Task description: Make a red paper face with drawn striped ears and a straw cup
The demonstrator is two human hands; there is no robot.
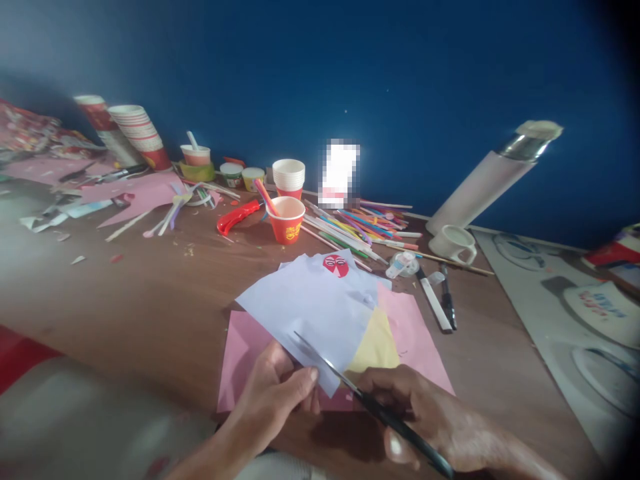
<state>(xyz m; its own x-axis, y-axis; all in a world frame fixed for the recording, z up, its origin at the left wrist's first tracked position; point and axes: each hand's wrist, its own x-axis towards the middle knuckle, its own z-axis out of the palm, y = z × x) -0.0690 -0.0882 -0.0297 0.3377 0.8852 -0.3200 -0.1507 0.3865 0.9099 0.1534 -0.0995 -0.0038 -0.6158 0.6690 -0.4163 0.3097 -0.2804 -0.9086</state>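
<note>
Taking the red paper cup (285, 225) as our landmark, we have the white sheet (310, 307) just on our side of it, over the bench (150, 293), with a round red-and-white face design (335, 266) on the end closest to the cup. Our left hand (273, 390), nearer to us than the cup, has its grip closed, thumb on top, pinching the sheet's near edge. Our right hand (420, 407), on our side of the cup and to its right, has its grip wrapped round the black handle of the scissors (383, 413); one blade lies slanted across the sheet, pointing back toward the cup's side, and we cannot tell how far apart the blades stand. Beneath the white sheet, on the same side of the cup, show pink paper (420, 320) and yellow paper (377, 340). Immediately behind the cup rises a stack of white-rimmed cups (289, 171); to its left lies a red-handled tool (237, 218), to its right a spread of coloured sticks (363, 230), and farther right a white mug (453, 243).
</note>
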